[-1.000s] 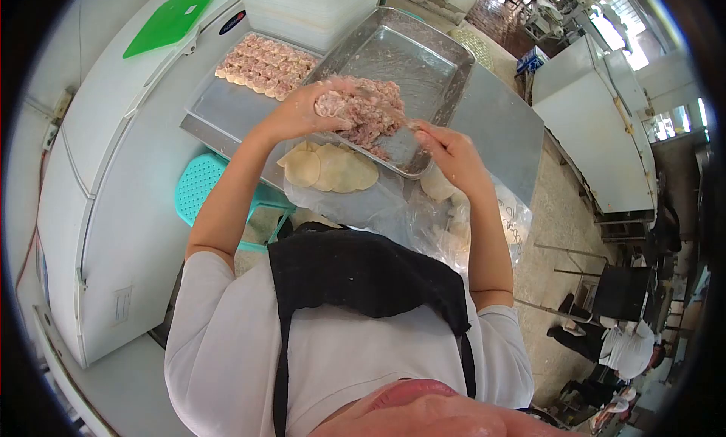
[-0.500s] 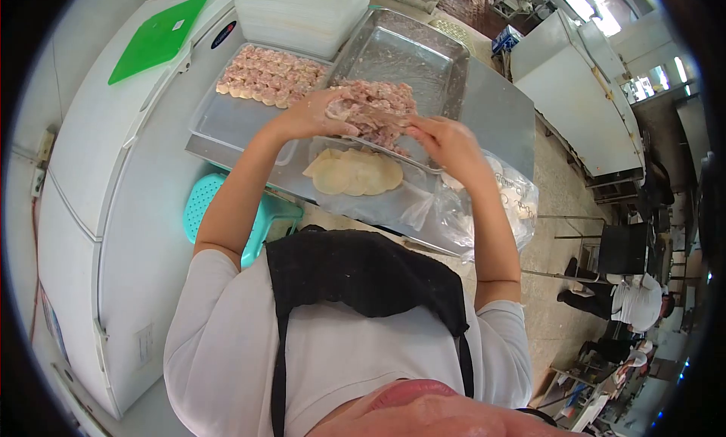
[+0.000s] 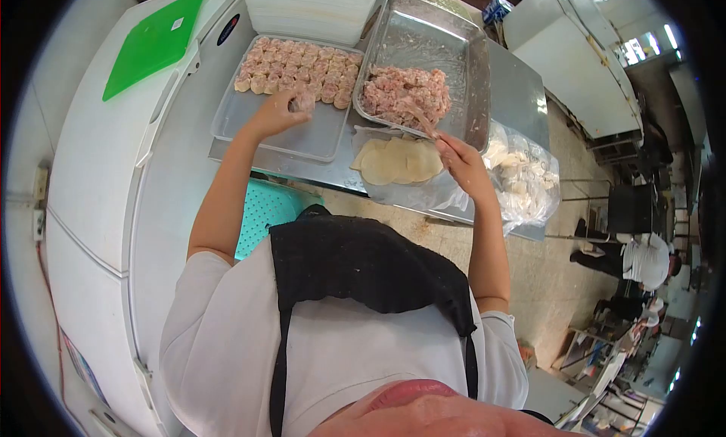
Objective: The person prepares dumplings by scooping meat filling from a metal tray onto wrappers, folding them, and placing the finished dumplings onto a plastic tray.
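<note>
My left hand (image 3: pixel 278 113) is closed round a small meat-filled dumpling (image 3: pixel 302 102), over the front edge of the rows of filled dumplings (image 3: pixel 299 65) on a clear plastic tray (image 3: pixel 321 140). In my right hand (image 3: pixel 461 162) is a thin spreading tool (image 3: pixel 423 121), its tip at the pink minced meat (image 3: pixel 406 93). The meat lies in the near left part of a deep metal pan (image 3: pixel 478 74). Round dough wrappers (image 3: pixel 399 161) overlap on a plastic sheet in front of the pan.
A bag of pale dough pieces (image 3: pixel 523 181) sits at the table's right end. Stacked white trays (image 3: pixel 310 12) stand behind the dumplings. A green board (image 3: pixel 155 43) lies on the white freezer (image 3: pixel 98 157). Below the table is a turquoise stool (image 3: pixel 265 210). A co-worker (image 3: pixel 643 261) stands far right.
My left hand has moved left from the meat pan to the dumpling tray. My right hand has drawn slightly back, still with the tool. The whole view has shifted a little.
</note>
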`<action>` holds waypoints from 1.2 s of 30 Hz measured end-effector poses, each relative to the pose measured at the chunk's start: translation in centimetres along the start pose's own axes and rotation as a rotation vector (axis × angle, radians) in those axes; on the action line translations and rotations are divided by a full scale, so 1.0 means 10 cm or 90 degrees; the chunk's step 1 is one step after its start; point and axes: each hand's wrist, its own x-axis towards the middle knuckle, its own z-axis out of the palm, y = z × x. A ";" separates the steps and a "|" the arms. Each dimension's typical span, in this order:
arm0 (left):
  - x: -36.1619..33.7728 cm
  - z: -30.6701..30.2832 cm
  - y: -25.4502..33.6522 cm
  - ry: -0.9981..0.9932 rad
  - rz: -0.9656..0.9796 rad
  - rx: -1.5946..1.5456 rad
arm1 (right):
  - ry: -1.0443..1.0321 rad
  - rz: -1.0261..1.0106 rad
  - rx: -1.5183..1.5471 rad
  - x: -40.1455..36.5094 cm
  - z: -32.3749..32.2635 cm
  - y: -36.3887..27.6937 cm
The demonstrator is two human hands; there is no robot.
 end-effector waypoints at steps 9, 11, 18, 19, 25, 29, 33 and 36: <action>0.11 0.67 0.07 -0.030 -0.036 0.113 | 0.109 0.243 0.203 -0.79 -0.05 0.14; 0.18 0.81 0.01 -0.011 -0.010 0.123 | 0.115 0.247 0.210 -0.80 -0.09 0.13; 0.33 0.95 -0.17 -0.018 -0.015 0.190 | 0.050 0.181 -0.038 -0.52 -0.31 0.36; 0.32 0.92 -0.16 -0.040 -0.004 0.214 | 0.052 0.185 -0.034 -0.43 -0.42 0.39; -0.03 0.96 0.95 0.051 -0.024 0.059 | -0.026 -0.020 -0.589 0.37 -1.23 0.50; -0.14 1.71 1.26 -0.058 0.049 -0.042 | -0.129 -0.242 -0.664 0.53 -0.81 0.97; -0.08 2.34 1.40 0.029 0.275 0.042 | -0.173 -0.241 -0.709 0.42 -0.94 0.43; -0.03 2.45 1.44 0.023 0.227 0.159 | -0.214 -0.175 -0.688 0.69 -1.27 0.37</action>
